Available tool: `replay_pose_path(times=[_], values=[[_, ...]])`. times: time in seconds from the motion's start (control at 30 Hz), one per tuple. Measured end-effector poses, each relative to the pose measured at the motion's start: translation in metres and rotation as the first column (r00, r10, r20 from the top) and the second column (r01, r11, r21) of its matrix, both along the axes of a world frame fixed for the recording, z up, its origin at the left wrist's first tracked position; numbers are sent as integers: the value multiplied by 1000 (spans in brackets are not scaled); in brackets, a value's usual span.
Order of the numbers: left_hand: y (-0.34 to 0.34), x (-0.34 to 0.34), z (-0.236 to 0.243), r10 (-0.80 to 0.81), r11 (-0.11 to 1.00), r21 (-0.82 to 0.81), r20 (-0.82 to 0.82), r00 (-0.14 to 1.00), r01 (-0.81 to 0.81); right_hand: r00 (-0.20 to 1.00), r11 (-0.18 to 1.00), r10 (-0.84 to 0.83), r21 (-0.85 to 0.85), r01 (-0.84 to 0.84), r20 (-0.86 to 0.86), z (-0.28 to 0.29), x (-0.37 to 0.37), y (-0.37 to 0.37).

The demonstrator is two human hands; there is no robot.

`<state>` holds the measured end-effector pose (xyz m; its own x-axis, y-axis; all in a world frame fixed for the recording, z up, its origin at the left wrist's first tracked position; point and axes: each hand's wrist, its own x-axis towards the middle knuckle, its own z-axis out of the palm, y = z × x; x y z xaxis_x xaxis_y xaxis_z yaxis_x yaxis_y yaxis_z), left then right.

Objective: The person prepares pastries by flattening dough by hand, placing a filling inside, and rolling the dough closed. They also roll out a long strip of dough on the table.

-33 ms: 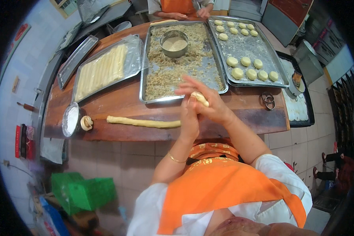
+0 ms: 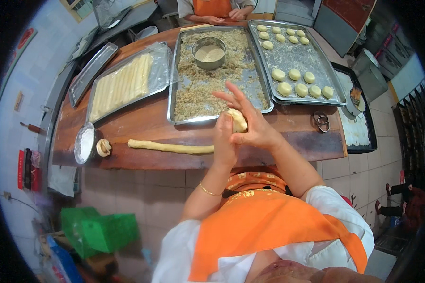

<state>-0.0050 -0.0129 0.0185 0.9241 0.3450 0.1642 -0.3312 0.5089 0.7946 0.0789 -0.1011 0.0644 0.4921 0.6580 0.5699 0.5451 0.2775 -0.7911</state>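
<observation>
Above the table's near edge, I hold a pale piece of dough (image 2: 238, 120) between my two hands. My left hand (image 2: 225, 139) cups it from the left and below, its fingers mostly hidden. My right hand (image 2: 252, 123) grips it from the right, thumb underneath and some fingers raised. Below and left of them, a long dough rope (image 2: 170, 147) lies on the wood. Just beyond my hands is a metal tray (image 2: 174, 94) of crumbly filling (image 2: 198, 96), with a round metal bowl (image 2: 209, 61) standing in it.
At right, a floured tray (image 2: 293, 55) carries several round dough pieces. Two ring cutters (image 2: 321, 123) lie on the table (image 2: 288, 123). At left are a tray of dough strips (image 2: 123, 85) under plastic and a flour bowl (image 2: 86, 144). Across the table, another person's hands (image 2: 227, 18) rest near its edge.
The dough has turned between my hands and more of it shows now. My right fingers have lifted and spread, and my right thumb has come down below the dough.
</observation>
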Motion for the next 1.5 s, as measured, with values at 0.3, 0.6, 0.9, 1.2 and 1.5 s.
replay_pose_path(times=[0.3, 0.6, 0.9, 1.2, 1.5], values=[[-3, -7, 10, -133, 990, -65, -121, 984, 125, 999, 994, 41, -105, -37, 36, -9, 9, -13], [-5, -16, 22, -128, 992, -18, -219, 967, 128, 990, 991, 135, -3, -135, 39, 5, -1, -12], [-20, -14, 29, -47, 997, -73, -86, 995, 41, 967, 988, 117, -69, -136, -225, -1, 4, -24], [-10, -6, 4, -55, 996, 58, -153, 987, 65, 988, 987, 151, -59, -153, -35, -14, 9, -17], [3, -7, 0, -155, 968, 176, -129, 979, 176, 996, 992, 79, 96, -75, -42, -3, -1, -11]])
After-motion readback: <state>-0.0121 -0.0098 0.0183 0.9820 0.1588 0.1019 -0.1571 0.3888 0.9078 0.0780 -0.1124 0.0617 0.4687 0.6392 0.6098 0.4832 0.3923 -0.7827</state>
